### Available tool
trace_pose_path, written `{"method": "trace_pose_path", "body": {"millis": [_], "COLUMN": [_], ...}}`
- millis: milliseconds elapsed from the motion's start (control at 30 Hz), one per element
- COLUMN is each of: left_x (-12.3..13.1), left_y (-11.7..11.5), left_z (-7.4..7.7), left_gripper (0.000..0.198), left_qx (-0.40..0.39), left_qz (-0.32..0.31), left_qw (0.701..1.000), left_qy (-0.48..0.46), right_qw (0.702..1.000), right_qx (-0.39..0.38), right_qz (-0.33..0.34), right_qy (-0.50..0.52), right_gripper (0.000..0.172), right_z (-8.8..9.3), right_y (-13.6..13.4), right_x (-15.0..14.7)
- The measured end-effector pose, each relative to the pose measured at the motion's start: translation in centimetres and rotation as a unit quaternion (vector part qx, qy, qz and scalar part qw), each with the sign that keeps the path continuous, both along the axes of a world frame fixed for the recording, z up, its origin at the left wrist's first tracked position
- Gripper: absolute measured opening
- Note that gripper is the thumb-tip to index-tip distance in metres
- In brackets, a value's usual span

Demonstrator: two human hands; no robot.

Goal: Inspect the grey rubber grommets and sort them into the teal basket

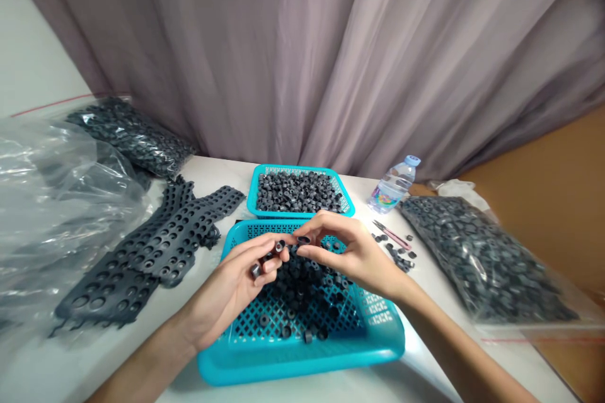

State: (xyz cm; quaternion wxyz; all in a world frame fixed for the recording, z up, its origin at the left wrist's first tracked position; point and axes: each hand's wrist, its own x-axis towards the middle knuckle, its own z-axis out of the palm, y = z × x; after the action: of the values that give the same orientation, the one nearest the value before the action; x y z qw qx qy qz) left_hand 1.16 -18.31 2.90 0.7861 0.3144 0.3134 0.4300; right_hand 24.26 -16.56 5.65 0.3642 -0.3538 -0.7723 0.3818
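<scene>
Left hand (234, 272) curled, fingers holding several small black cylindrical pieces (256, 271); right hand (352, 250) pinching one small dark round cap (303, 240) between thumb and forefinger, beside left fingertips. Both over near turquoise perforated plastic basket (302, 370), loose black pieces inside. Full turquoise plastic basket (254, 189) just behind.
</scene>
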Motion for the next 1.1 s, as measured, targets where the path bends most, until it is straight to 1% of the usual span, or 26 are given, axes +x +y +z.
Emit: {"method": "trace_pose_path", "body": {"millis": [133,233,433,567,733,900,1100], "left_x": [0.2,0.4,0.6,0.6,0.7,1.1,1.2], "left_y": [-0.1,-0.1,-0.2,-0.3,-0.2,-0.2,-0.1], "left_z": [-0.1,-0.1,-0.3,-0.6,-0.8,-1.0,-1.1], "left_gripper": [0.025,0.017,0.015,0.016,0.014,0.013,0.014], "left_qx": [0.013,0.022,0.027,0.026,-0.004,-0.025,-0.019], "left_qz": [-0.006,-0.015,-0.025,-0.026,-0.013,-0.012,-0.018], "left_qw": [1.000,1.000,0.999,0.999,0.999,0.999,0.999], "left_qy": [0.013,0.016,0.012,-0.001,-0.031,-0.027,-0.033], "right_qw": [0.998,0.998,0.999,0.999,1.000,0.999,0.995], "right_qx": [0.047,0.053,0.028,0.016,-0.016,-0.042,-0.080], "right_qz": [-0.003,0.002,0.010,0.012,0.024,0.030,0.049], "right_qy": [-0.030,-0.039,-0.038,-0.029,-0.006,0.007,0.018], "right_gripper": [0.019,0.018,0.015,0.019,0.021,0.025,0.026], "right_z": [0.0,0.0,-0.2,-0.5,-0.8,-0.9,-1.0], "right_y": [0.0,0.1,0.1,0.2,0.3,0.3,0.3], "right_x": [0.1,0.0,-0.1,-0.1,-0.2,-0.4,-0.2]}}
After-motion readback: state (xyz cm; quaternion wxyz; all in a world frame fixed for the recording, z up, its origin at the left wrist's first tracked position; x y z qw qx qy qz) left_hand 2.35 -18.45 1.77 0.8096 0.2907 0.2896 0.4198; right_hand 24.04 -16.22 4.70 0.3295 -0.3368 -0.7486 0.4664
